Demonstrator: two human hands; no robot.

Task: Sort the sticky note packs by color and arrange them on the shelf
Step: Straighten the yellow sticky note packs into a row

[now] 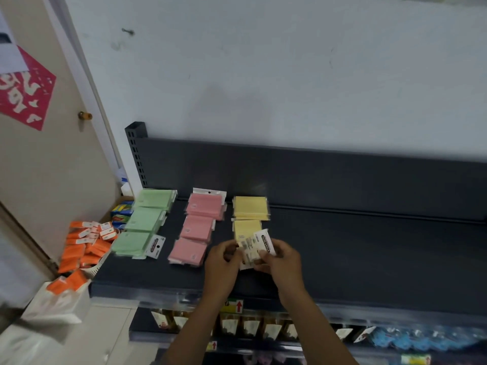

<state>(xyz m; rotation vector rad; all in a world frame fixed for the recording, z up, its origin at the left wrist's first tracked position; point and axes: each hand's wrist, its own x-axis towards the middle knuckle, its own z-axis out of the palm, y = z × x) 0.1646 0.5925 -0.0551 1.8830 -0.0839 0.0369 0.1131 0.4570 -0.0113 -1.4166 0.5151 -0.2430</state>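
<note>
Both hands' (224, 255) (279, 255) fingers around one yellow pack (254, 247) above dark shelf (355, 246), pale wall (263, 75) behind

Dark shelf (369, 248); green packs (142, 219), pink packs (197, 227), yellow packs (249, 210) in cols.

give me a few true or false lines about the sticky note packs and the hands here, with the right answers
1. The green packs lie left of the pink packs. True.
2. Both hands hold packs above the shelf. True: left hand and right hand grip them.
3. The yellow packs sit left of the green ones. False: they are right of the pink.
4. The orange packs are on the shelf. False: they lie off its left end.
</note>
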